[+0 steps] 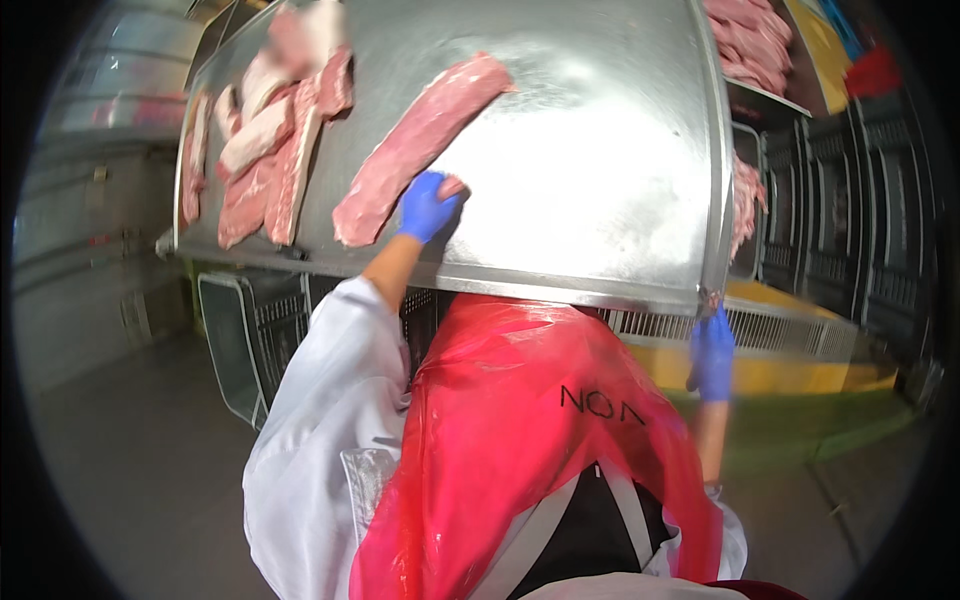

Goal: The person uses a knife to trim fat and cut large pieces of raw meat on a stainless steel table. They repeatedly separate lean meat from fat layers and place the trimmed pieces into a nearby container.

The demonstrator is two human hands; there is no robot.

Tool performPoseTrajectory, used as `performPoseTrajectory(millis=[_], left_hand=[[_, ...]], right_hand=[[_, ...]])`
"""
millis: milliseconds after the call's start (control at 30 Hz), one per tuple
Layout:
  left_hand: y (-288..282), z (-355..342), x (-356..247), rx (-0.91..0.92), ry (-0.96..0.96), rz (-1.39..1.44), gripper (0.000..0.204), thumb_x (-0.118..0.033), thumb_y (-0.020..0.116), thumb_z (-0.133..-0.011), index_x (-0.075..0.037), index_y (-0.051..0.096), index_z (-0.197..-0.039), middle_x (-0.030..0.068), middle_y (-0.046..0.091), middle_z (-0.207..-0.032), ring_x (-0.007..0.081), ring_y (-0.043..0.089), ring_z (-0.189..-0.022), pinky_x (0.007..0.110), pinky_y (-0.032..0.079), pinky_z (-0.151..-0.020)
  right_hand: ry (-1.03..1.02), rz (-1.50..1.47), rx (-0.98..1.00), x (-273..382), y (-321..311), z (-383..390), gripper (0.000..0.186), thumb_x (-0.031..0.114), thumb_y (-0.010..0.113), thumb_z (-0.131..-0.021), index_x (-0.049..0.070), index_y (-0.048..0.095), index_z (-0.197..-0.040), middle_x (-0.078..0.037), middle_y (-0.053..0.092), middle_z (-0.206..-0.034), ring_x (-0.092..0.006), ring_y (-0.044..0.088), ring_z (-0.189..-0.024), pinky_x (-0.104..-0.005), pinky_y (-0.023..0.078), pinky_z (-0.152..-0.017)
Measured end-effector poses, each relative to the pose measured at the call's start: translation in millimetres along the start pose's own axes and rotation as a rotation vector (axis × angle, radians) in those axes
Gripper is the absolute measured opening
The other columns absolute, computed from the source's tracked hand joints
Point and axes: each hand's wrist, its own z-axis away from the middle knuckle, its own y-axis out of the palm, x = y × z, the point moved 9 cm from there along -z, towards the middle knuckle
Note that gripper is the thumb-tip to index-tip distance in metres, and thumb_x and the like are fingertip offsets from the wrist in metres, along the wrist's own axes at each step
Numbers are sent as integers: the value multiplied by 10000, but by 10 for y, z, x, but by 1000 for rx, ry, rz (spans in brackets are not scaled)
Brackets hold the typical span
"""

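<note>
One long pink meat strip [420, 150] is lying on shiny steel worktop [610, 170]; L blue-gloved hand [427, 208] is gripping small pink meat scrap [452, 187] alongside. R blue-gloved hand [712, 355] is hanging by corner, grip unclear. Prob. scrap-handling step; next move's needing steady L hold.

Long pink meat strip [420, 145], slanted; beside it, apparently, meat scrap [453, 186].
</note>
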Motion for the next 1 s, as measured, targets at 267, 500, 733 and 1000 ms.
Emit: performPoseTrajectory(millis=[267, 500, 733, 1000], left_hand=[[-1517, 2940, 2081, -82, -592, -163, 391, -212, 759, -817, -24, 647, -1140, 196, 649, -1029, 416, 645, -970, 462, 537, -858], [-1861, 2290, 1809, -117, -379, -304, 550, -417, 753, -839, -33, 631, -1214, 224, 623, -1218, 441, 593, -1120, 534, 466, -973], [-672, 278, 1784, -29, -439, 277, 689, -521, 681, -910, 42, 588, -1296, 297, 630, -1251, 469, 606, -1157, 495, 476, -1037], [390, -1518, 1426, 249, -565, 966, 640, -558, 674, -918, 67, 636, -1053, 175, 666, -957, 248, 627, -862, 387, 523, -809]], right_hand=[[68, -156, 362, 1035, 1722, -1196, 237, 202, 520, -1079, 50, 481, -1256, -62, 596, -812, -115, 572, -563, -256, 473, -475], [-14, -73, 492, 1775, 3157, -1632, 165, 204, 522, -1075, 67, 527, -1168, -53, 604, -813, -129, 586, -607, -281, 511, -533], [-25, -294, 439, 2044, 4633, -2225, 155, 189, 495, -1060, 35, 516, -1072, -91, 617, -854, -193, 629, -666, -337, 542, -653], [28, -224, 155, 2008, 4601, -2534, 135, 158, 479, -1047, 24, 491, -1040, -109, 610, -780, -201, 600, -617, -335, 520, -611]])
